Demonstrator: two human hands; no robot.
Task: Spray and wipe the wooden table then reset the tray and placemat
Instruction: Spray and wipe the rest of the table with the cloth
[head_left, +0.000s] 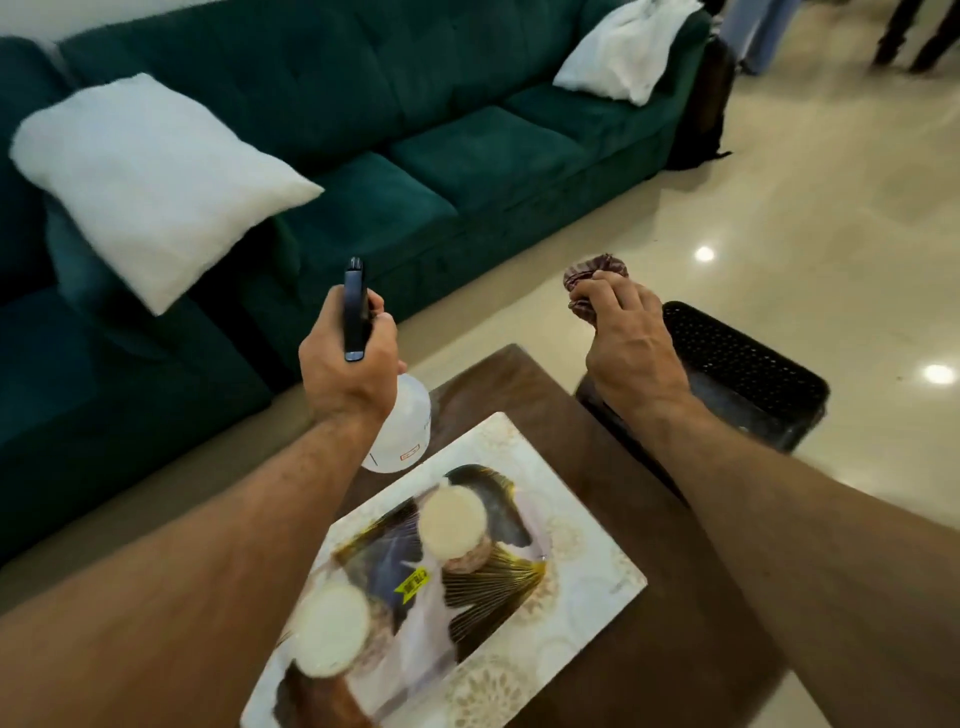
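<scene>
My left hand (348, 358) grips the dark blue trigger head of a white spray bottle (402, 431), held in the air above the far left corner of the wooden table (587, 447). My right hand (628, 343) holds a bunched dark red cloth (592, 273) above the table's far right edge. On the table lies a white placemat or tray (566, 540) with a gold and dark fan pattern. Two jars with cream lids (452, 522) (330, 634) stand on it.
A black perforated basket (748, 364) sits on the glossy tiled floor by the table's right side. A green sofa (415, 156) with two white pillows (150, 182) (623, 52) runs along the back and left. Someone's legs show at the top right.
</scene>
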